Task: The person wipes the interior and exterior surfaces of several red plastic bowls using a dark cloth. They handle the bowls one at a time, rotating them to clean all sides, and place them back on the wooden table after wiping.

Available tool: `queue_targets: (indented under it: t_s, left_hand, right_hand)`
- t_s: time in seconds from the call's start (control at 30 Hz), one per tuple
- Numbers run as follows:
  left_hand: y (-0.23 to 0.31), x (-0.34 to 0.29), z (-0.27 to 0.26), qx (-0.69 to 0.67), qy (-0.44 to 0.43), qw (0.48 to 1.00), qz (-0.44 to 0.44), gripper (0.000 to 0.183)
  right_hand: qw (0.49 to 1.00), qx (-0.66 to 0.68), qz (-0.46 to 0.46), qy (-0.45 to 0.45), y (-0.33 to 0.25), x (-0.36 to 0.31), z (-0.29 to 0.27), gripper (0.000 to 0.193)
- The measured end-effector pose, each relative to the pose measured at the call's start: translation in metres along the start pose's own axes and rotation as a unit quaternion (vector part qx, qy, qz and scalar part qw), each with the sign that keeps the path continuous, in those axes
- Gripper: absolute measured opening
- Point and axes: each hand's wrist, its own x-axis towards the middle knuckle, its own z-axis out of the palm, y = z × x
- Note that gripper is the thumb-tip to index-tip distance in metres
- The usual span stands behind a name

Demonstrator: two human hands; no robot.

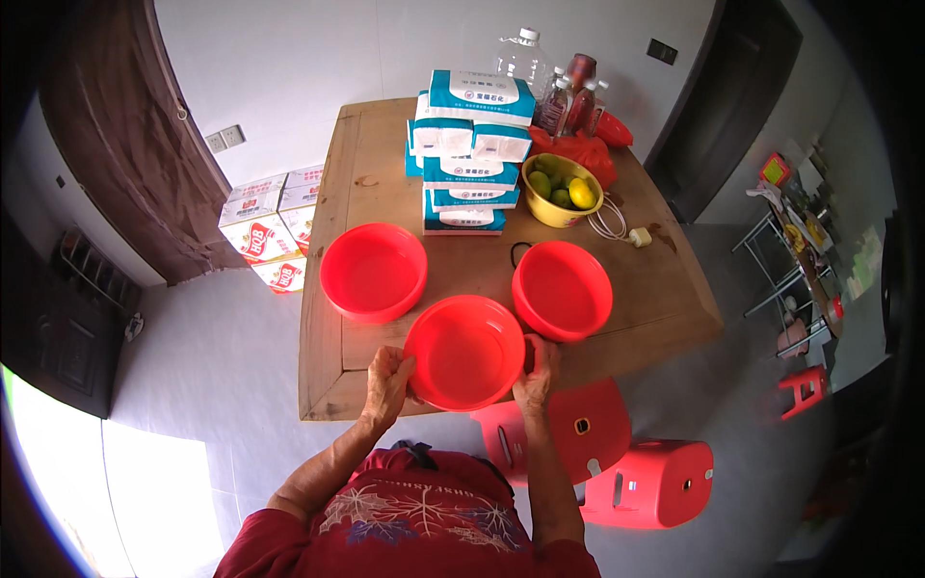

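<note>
Between my two hands is a round red plastic bowl [463, 353] at the near edge of the wooden table [462, 262]. My left hand [388, 385] grips its left side, and my right hand [536, 379] grips the right side, fingers partly hidden behind the wall. The bowl looks empty inside; whether its base touches the table cannot be told. A second red bowl [374, 272] stands just beyond it on the left. On the right, a third red bowl [563, 290] sits close to the held one.
Stacked blue-and-white tissue packs [474, 173] rise at the back, beside a yellow bowl of fruit [549, 210]. A white charger cable [617, 231] lies to its right. Bottles [568, 104] stand behind. Red stools [655, 485] are below the table's near right edge; cartons [265, 223] sit left.
</note>
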Motion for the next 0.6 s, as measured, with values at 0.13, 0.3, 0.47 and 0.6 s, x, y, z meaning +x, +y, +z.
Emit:
queue_targets:
  t_s: [0.13, 0.3, 0.47, 0.6]
  left_hand:
    - [-0.004, 0.000, 0.000, -0.033, 0.017, 0.999, 0.007, 0.018]
    - [-0.018, 0.005, -0.005, -0.018, 0.024, 0.997, 0.064, 0.022]
    - [-0.015, 0.002, -0.002, 0.005, 0.023, 0.998, 0.061, 0.025]
    - [-0.017, 0.002, 0.002, 0.156, 0.008, 0.984, 0.086, 0.032]
  right_hand:
    - [0.966, 0.205, 0.154, 0.021, 0.006, -0.003, 0.002, 0.022]
    - [0.887, 0.359, 0.279, 0.076, -0.028, -0.003, -0.017, 0.023]
    - [0.887, 0.343, 0.268, 0.153, -0.068, -0.008, -0.032, 0.024]
    - [0.956, 0.226, 0.178, 0.063, -0.094, 0.000, -0.041, 0.021]
